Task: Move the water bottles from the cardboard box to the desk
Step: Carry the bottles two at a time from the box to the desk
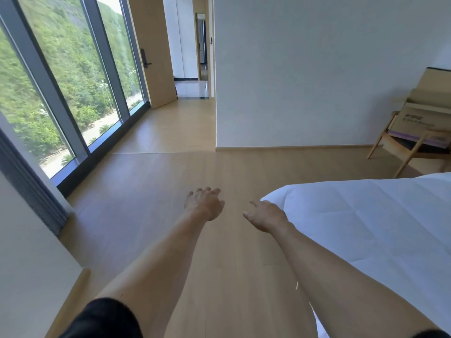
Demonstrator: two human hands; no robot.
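An open cardboard box (415,115) with dark print on its side stands on a wooden chair (400,152) at the far right, against the white wall. Its inside is hidden from here, and no water bottle or desk shows. My left hand (203,202) and my right hand (267,215) reach forward over the wooden floor, both empty with loose fingers. Both hands are far from the box.
A bed with a white sheet (366,228) fills the lower right, close to my right arm. Floor-to-ceiling windows (61,93) line the left side. An open wooden door (156,52) leads to a hallway ahead. Bare wooden floor (170,172) lies between them.
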